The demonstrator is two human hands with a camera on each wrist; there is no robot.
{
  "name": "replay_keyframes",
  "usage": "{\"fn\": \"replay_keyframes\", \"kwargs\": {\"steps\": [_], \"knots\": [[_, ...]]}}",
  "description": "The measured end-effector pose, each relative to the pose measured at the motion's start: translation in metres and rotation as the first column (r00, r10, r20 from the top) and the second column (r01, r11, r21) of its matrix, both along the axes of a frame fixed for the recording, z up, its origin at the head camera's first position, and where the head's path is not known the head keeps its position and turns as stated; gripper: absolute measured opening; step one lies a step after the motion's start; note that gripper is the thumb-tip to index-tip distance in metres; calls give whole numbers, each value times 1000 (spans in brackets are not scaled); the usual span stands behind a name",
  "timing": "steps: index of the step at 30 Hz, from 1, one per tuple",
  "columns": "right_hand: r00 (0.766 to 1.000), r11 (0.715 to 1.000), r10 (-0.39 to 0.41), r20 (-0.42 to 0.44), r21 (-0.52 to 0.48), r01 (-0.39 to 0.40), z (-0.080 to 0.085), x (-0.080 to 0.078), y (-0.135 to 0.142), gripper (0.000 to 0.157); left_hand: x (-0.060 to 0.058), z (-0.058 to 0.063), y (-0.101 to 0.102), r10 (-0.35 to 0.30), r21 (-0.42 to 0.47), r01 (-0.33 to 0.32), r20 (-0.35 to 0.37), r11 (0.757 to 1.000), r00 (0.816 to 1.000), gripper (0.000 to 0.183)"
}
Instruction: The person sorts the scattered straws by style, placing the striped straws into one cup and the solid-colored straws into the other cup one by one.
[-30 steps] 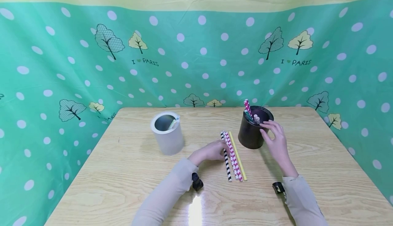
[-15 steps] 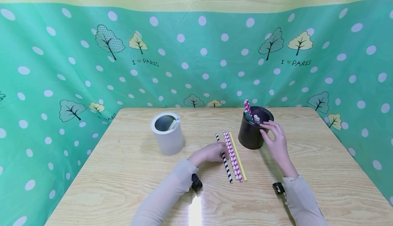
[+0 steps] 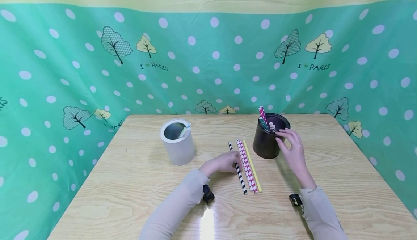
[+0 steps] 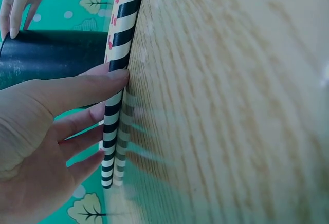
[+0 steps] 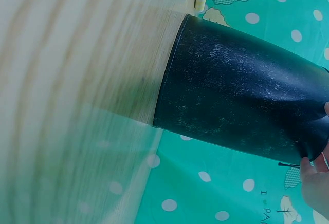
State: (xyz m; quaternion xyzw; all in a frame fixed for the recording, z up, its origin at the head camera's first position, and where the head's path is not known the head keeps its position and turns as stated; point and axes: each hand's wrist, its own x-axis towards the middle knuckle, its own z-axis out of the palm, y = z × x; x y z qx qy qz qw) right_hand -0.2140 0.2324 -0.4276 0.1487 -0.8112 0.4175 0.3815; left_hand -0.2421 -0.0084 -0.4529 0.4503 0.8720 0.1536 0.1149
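Observation:
My left hand (image 3: 228, 161) pinches a black-and-white striped paper straw (image 4: 123, 41), thumb on one side and fingers behind it. The straw lies close along the table. Just right of it are pink-and-white patterned straws (image 3: 250, 176) and a yellow straw (image 3: 253, 167), side by side. My right hand (image 3: 294, 155) holds the black cup (image 3: 267, 146) near its rim with thumb and fingertips. Out of that cup stick a pink dotted straw (image 3: 262, 112), a dark green dotted one (image 3: 263, 122) and pale striped ones (image 3: 272, 126).
To the left stands a white cup (image 3: 180, 149) with pale straws (image 3: 184, 131) leaning inside its rim. Behind the wooden table (image 3: 130, 182) hangs a green dotted cloth (image 3: 195, 51). Each wrist wears a black camera band (image 3: 208, 194).
The far end of the black-and-white straw has swung left, away from the pink ones, with the left hand pinching it. The right hand stays at the black cup.

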Motion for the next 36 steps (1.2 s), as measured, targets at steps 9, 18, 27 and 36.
{"fn": "replay_keyframes", "kwargs": {"steps": [9, 18, 27, 36], "knots": [[1000, 1000, -6, 12, 12, 6, 2, 2, -1, 20, 0, -2, 0, -29, -8, 28, -36, 1000, 999, 12], [1000, 1000, 11, -28, -1, -11, 1, 1, -1, 21, 2, -2, -1, -32, -22, 31, -76, 999, 997, 9], [1000, 1000, 7, -21, -9, -7, 1, 1, -1, 21, 2, -5, -1, -20, -5, 19, -108, 1000, 994, 11], [1000, 1000, 9, -12, -13, -9, 1, 0, -1, 21, 5, 2, -2, 33, 140, -25, -54, 990, 998, 13]]}}
